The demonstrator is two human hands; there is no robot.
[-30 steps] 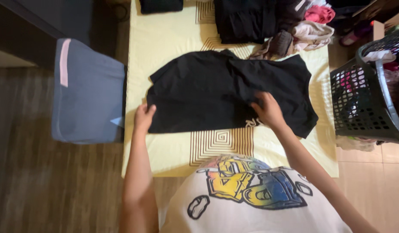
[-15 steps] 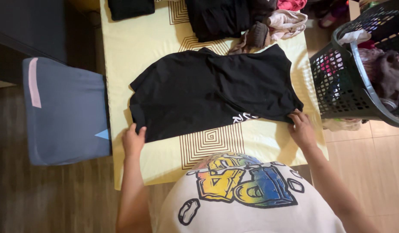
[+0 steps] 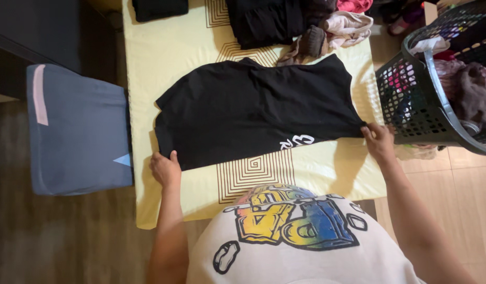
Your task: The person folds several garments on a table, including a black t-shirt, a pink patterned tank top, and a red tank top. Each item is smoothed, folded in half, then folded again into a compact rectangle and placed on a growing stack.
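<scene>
Two hands pin the near hem of a black T-shirt (image 3: 253, 113), which lies flat across a yellow sheet-covered desk (image 3: 164, 52), its long axis running left to right. Left hand (image 3: 165, 169) pinches the hem's left corner, right hand (image 3: 380, 141) pinches the right corner; each grip is closed on cloth. Beyond the shirt lies a pile of dark folded clothes (image 3: 269, 21); a dark laundry basket (image 3: 411, 100) crowds the right edge, a blue cushion (image 3: 77, 131) the left. Bare sheet shows between shirt and body
</scene>
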